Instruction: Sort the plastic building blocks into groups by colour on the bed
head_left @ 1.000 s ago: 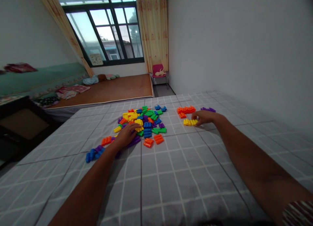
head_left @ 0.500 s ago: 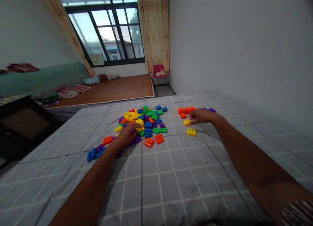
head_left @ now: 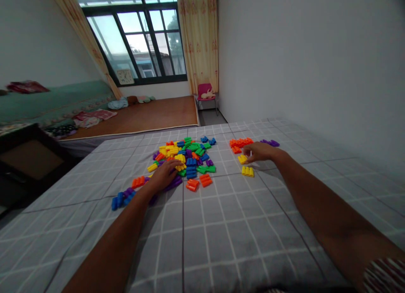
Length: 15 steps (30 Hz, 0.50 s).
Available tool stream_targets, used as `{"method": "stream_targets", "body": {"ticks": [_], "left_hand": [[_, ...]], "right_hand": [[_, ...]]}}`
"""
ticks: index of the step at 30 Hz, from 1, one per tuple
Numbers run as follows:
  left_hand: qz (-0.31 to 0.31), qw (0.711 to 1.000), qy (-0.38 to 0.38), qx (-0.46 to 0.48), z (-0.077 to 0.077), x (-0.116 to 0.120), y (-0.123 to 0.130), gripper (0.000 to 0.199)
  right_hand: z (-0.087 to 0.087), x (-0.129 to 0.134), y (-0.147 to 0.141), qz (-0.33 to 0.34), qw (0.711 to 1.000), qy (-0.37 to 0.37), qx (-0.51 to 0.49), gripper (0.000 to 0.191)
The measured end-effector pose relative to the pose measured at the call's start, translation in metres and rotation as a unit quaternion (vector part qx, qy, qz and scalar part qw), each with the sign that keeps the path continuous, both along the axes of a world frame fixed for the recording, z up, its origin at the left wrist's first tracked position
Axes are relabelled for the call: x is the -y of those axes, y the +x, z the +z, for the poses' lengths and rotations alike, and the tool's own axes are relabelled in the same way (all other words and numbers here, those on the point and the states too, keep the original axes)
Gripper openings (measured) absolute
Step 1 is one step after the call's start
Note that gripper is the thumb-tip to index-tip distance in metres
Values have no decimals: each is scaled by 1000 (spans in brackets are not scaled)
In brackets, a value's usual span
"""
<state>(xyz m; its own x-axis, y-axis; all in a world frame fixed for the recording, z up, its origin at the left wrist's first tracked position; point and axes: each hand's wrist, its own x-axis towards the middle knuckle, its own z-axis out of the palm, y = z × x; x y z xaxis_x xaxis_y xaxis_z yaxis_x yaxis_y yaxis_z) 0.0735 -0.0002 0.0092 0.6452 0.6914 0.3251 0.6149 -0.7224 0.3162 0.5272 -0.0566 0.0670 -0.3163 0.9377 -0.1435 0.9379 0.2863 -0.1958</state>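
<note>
My left hand (head_left: 165, 173) is at the near left side of a mixed pile of plastic building blocks (head_left: 193, 149). Its fingers are curled over a yellow building block (head_left: 180, 166) at the pile's edge, partly hiding it. Over on the right, my right hand (head_left: 258, 151) has its fingertips pinched at the right end of another yellow building block (head_left: 242, 159), which lies on the cloth. A second yellow block (head_left: 247, 171) sits just nearer to me. Behind the right fingers is a group of orange blocks (head_left: 241, 142); purple blocks (head_left: 270, 143) lie beyond the wrist.
A grey checked cloth (head_left: 221, 225) covers the surface. Two orange blocks (head_left: 199, 182) lie in front of the pile, and blue blocks (head_left: 118, 200) are near my left forearm. A white wall (head_left: 316, 61) rises at the right. Farther off stand a bed (head_left: 158, 111) and a pink chair (head_left: 205, 89).
My right hand has shifted very slightly left, and the yellow block at its fingertips has turned a little. The left hand stays at the pile.
</note>
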Motion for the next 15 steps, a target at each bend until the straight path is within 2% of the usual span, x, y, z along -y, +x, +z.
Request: {"method": "stream_targets", "body": {"ticks": [6,10,15], "left_hand": [[-1,1000,2,2,-2,-2,0,36],[-4,1000,5,-2,-4,-3,-1,37],[0,1000,2,-3,-3,-2,-1,37]], "right_hand": [[15,18,-31,-9,982,-155,105,27],[13,21,-41,-14,979,-131,156,27],[10,18,-33,-9,983,-85,162,33]]}}
